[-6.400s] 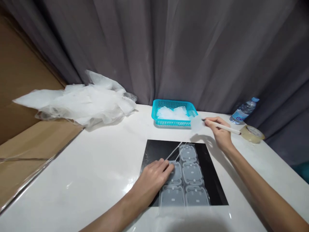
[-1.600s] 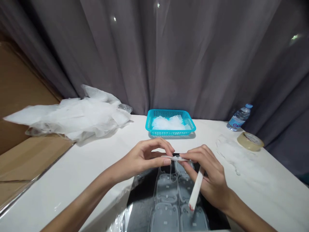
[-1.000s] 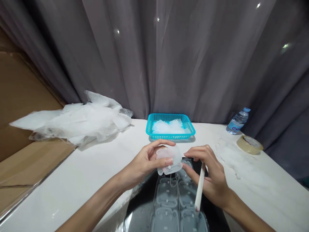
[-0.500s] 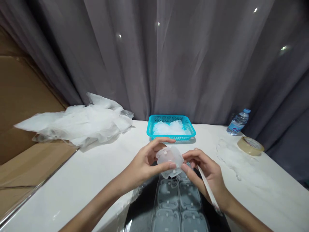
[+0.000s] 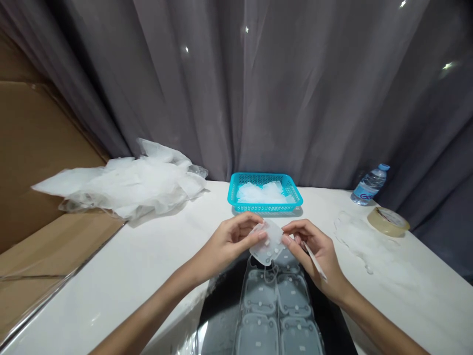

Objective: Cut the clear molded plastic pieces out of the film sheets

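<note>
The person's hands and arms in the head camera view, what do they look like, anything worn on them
The left hand and right hand are both bare, with slim fingers and no gloves or rings in view. The forearms show no sleeves, watch or bracelet as far as the picture reaches; no marking can be made out.

One head-worn view, forward and down; hands point(image 5: 226, 242) near, curtain point(image 5: 207, 98) beyond
</note>
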